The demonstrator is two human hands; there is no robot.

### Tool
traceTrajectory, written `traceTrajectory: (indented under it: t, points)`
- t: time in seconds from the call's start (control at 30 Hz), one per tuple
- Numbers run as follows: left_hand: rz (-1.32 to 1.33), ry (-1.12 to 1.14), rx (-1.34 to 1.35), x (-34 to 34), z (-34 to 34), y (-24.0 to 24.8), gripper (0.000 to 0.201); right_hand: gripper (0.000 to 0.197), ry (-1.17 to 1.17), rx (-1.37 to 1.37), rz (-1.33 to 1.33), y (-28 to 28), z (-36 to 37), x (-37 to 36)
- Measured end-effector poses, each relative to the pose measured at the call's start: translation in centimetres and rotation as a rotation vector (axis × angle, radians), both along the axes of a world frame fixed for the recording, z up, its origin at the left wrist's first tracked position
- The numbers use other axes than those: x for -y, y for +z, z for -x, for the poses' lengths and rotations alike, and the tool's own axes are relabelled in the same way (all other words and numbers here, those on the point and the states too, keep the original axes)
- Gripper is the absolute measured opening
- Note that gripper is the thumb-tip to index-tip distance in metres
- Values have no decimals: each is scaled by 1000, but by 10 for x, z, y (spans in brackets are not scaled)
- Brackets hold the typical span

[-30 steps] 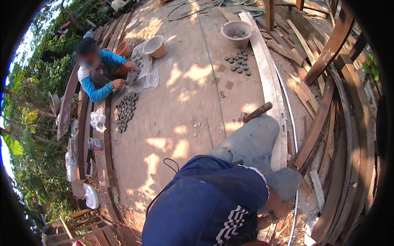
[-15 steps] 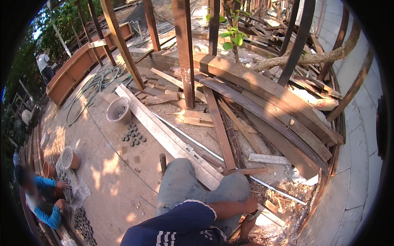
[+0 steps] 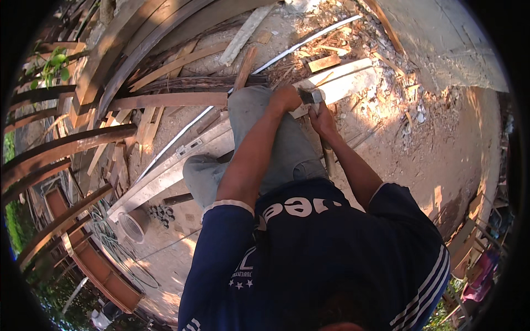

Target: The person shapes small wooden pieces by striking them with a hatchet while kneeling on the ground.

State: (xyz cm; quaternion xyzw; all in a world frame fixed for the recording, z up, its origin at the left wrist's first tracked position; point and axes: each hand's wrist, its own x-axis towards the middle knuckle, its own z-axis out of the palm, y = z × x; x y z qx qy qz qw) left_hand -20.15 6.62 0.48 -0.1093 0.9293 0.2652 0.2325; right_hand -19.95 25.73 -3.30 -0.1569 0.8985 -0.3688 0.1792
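The right hand has its fingers closed around a hammer-like tool, with wooden handle emerging below the wrist. Its metal head sits against the left hand, whose fingers are curled; what they grip cannot be told. Past them lies a pale board, partly covered by the hands. Farther off, a bucket stands beside indistinct dark pieces.

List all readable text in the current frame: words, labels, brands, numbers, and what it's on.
Dark blue shirt, front: large white lettering, upside down; not copied here.
Same shirt, near three stars: small print; not copied here.
Metal-headed tool: none legible.
Pale slotted bar: too small to tell.
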Motion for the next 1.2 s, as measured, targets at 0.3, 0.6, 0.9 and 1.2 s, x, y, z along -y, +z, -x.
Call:
traceTrajectory:
  t: [0.3,0.6,0.9,1.2]
  points:
    - [-333,213,410,-5,9,16,25,40,-76,96,24,14,-10,-2]
    - [-118,106,325,-4,9,9,26,34,-46,12,104,22,-15,1]
    - [-211,208,383,-6,12,-3,27,31,-109,-28,111,11,-19,-3]
    - [-203,210,370,-10,10,-6,28,33,-67,26,97,37,-21,0]
